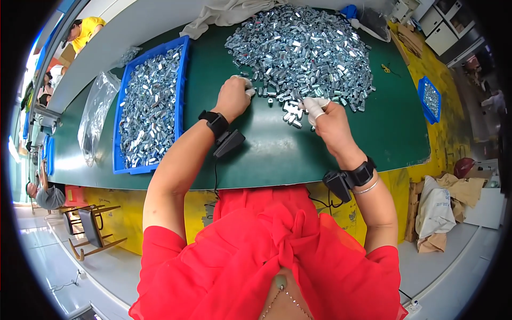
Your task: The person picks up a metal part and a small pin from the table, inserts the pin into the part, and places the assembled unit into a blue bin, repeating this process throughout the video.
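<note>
A large heap of small silvery metal sleeve-like pieces point(298, 48) lies on the green tabletop point(256, 154). My left hand point(233, 98), with white covers on its fingertips, is at the heap's near left edge. Its fingers are curled together, and what they hold, if anything, is hidden. At the near edge of the heap is my right hand point(332, 125), also with white-covered fingertips. Its thumb and fingers are pinched beside a small loose cluster of metal pieces point(293, 114); whether a piece is between them cannot be made out.
To the left stands a blue tray point(183, 80) full of similar pieces, beside a clear plastic bag point(96, 117). Pale cloth point(213, 18) lies behind. A smaller blue tray point(422, 101) of pieces sits beyond the table's right edge. A person in yellow point(88, 32) is at the far left.
</note>
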`<control>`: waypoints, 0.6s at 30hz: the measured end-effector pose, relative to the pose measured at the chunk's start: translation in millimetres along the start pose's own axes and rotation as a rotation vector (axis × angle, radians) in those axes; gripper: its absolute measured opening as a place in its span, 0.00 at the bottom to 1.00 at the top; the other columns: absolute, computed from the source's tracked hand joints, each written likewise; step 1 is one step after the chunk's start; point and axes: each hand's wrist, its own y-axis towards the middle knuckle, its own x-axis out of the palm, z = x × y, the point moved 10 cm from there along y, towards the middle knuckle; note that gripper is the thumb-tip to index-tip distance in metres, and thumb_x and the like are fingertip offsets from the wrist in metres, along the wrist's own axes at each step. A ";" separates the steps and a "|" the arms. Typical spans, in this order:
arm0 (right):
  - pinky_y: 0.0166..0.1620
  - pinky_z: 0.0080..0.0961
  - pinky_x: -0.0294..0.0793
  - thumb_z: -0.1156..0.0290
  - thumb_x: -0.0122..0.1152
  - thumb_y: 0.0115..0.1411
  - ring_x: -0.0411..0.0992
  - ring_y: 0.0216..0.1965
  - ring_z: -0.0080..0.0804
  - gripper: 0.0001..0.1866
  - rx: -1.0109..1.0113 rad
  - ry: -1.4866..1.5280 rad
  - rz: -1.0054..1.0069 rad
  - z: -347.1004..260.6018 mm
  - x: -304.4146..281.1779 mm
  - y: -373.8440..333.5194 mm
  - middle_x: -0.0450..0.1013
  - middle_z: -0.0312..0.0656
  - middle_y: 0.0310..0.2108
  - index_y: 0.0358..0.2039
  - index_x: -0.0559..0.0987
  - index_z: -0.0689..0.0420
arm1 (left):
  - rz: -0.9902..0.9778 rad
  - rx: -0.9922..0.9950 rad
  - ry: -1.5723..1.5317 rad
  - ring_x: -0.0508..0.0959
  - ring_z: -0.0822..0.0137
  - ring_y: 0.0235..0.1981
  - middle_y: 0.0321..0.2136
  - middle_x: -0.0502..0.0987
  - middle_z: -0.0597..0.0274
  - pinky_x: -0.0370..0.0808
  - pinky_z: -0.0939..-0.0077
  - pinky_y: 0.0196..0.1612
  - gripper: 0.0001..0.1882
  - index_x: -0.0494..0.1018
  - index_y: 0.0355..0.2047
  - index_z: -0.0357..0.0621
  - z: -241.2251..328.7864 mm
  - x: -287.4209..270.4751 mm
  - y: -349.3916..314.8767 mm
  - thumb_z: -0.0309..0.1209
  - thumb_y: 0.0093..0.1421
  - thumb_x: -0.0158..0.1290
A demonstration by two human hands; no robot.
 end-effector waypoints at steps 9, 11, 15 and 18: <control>0.18 0.13 0.43 0.64 0.53 0.60 0.49 0.15 0.10 0.12 0.017 -0.001 -0.025 6.7 16.8 10.3 0.57 0.22 0.13 0.31 0.78 0.59 | -0.129 -0.085 -0.103 0.77 0.58 0.21 0.17 0.75 0.50 0.73 0.70 0.28 0.14 0.75 0.24 0.32 3.1 8.9 11.9 0.34 0.46 0.61; 0.19 0.13 0.46 0.64 0.53 0.60 0.50 0.15 0.10 0.12 0.020 0.003 -0.024 5.4 18.2 12.1 0.59 0.23 0.14 0.31 0.78 0.59 | -0.206 -0.091 -0.103 0.77 0.58 0.21 0.17 0.75 0.50 0.73 0.71 0.28 0.14 0.75 0.24 0.32 2.4 7.1 11.8 0.34 0.46 0.61; 0.23 0.13 0.56 0.65 0.55 0.59 0.59 0.20 0.12 0.12 0.014 -0.058 -0.035 8.1 12.8 13.8 0.67 0.29 0.19 0.31 0.78 0.62 | -0.628 -0.335 -0.197 0.76 0.59 0.20 0.16 0.75 0.50 0.73 0.69 0.27 0.14 0.74 0.23 0.32 -5.0 12.7 -13.7 0.33 0.46 0.61; 0.25 0.14 0.61 0.66 0.56 0.58 0.63 0.22 0.14 0.12 0.008 -0.097 -0.054 12.9 15.1 15.6 0.71 0.31 0.22 0.32 0.78 0.64 | -0.706 -0.242 -0.156 0.76 0.58 0.21 0.19 0.75 0.51 0.72 0.69 0.27 0.13 0.74 0.24 0.33 10.3 9.2 -33.6 0.31 0.45 0.62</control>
